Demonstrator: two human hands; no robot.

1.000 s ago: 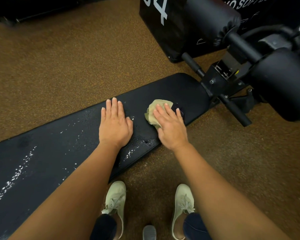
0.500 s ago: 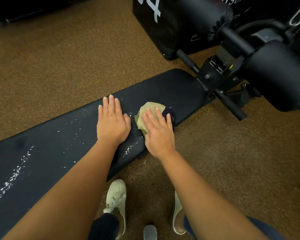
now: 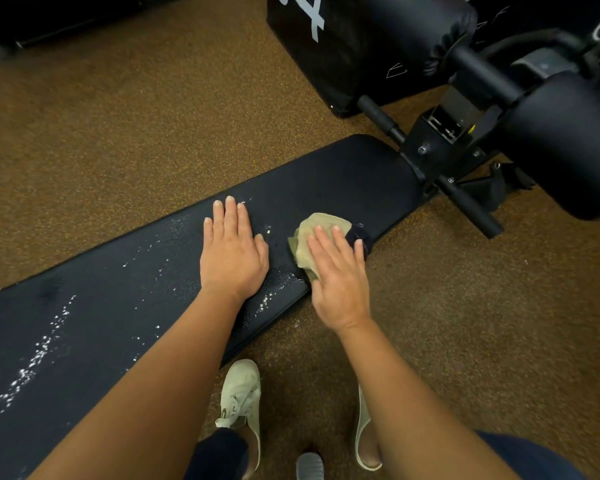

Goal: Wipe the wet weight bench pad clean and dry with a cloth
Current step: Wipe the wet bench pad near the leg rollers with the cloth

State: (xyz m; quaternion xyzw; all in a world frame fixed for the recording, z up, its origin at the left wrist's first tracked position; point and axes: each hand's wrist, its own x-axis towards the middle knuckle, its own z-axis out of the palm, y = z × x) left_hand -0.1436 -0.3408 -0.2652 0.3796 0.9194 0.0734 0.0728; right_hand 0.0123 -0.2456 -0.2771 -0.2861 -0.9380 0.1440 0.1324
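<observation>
Currently: black bench pad (image 3: 343, 174) over speckled brown floor (image 3: 118, 133), droplets (image 3: 32, 362) toward left end. Left hand (image 3: 232, 251) flat, fingers spread, on pad. Right hand (image 3: 340, 275) flat, pressing green cloth (image 3: 312, 233) near pad's front edge.

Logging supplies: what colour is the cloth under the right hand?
Pale olive-green folded cloth with a dark navy edge; head view.

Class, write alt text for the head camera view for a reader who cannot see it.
A person's right hand presses a green cloth on a black weight bench pad while the left hand rests flat beside it. Water droplets speckle the pad's left part.
</observation>
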